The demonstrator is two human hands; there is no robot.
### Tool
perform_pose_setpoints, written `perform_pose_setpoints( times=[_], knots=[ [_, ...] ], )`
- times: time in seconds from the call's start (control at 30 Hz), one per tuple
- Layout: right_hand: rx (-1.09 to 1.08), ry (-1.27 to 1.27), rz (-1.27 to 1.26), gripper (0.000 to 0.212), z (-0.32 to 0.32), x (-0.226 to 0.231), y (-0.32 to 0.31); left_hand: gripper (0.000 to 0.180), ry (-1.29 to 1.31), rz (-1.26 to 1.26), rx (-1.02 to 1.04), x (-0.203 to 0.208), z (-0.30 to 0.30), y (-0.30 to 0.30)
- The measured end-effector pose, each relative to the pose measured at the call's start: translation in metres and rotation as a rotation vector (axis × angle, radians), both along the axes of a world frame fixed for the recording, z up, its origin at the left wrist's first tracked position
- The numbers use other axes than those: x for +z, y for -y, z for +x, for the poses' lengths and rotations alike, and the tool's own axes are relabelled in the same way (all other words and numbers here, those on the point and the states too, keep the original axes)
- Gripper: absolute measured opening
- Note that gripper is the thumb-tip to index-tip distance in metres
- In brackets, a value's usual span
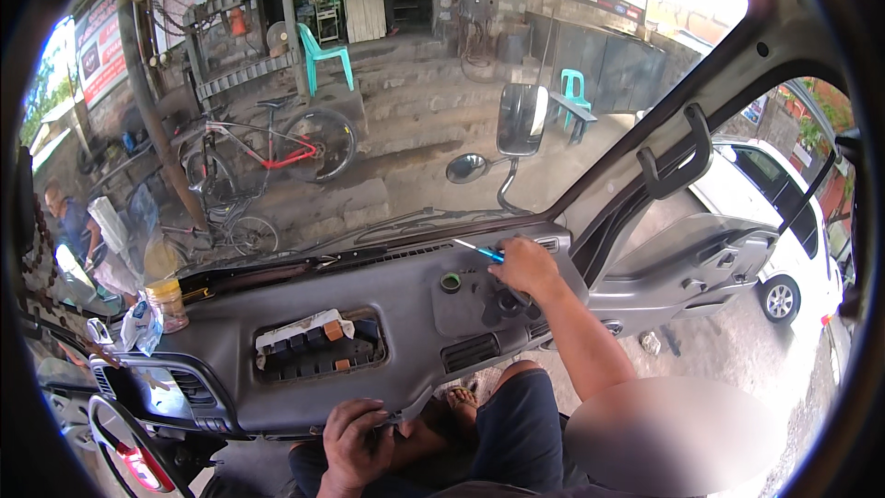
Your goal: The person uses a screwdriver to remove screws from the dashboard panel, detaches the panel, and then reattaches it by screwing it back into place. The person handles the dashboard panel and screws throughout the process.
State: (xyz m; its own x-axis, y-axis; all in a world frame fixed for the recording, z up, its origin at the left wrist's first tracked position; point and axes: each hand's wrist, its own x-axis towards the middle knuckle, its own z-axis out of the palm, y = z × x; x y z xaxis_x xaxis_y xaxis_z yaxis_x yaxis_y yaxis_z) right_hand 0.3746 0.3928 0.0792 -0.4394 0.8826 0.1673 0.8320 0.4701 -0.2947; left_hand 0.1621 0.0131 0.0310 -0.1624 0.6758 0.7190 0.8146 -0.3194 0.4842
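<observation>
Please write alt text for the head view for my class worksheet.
A person's right hand holds a slim blue-handled tool above a grey vehicle dashboard; the left hand curls near its lower edge. Outside stand a bicycle and a green chair.

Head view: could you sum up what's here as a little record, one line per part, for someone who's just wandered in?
Setting: vehicle cab, seen from a seat
Right hand: grips a slim blue-handled tool above the dashboard
Left hand: curled near the dashboard's lower edge; whether it holds anything is unclear
Dashboard: grey, with a rectangular opening showing dark and orange parts
Outside: bicycle with some red framework, green chair, white car
</observation>
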Motion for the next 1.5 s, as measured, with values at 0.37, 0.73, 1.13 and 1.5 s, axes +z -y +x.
perform_pose_setpoints(
  times=[0.37, 0.73, 1.13, 1.5],
  knots=[
    [0.342, 0.461, -0.045, 0.026, -0.056, 0.008, -0.018, 0.03, 0.111, -0.137, 0.141, -0.026, 0.009, 0.062],
    [0.334, -0.56, -0.359, 0.032, -0.028, 0.019, 0.122, 0.036, 0.267, -0.184, 0.21, -0.029, 0.011, 0.079],
    [0.406, -0.56, -0.791, 0.031, -0.05, -0.054, 0.237, 0.028, 0.205, -0.127, 0.069, -0.034, -0.018, -0.01],
    [0.74, -0.278, -0.224, 0.038, -0.021, -0.013, 0.173, 0.023, 1.133, -0.336, -0.099, -0.038, -0.074, -0.045]
  ],
)
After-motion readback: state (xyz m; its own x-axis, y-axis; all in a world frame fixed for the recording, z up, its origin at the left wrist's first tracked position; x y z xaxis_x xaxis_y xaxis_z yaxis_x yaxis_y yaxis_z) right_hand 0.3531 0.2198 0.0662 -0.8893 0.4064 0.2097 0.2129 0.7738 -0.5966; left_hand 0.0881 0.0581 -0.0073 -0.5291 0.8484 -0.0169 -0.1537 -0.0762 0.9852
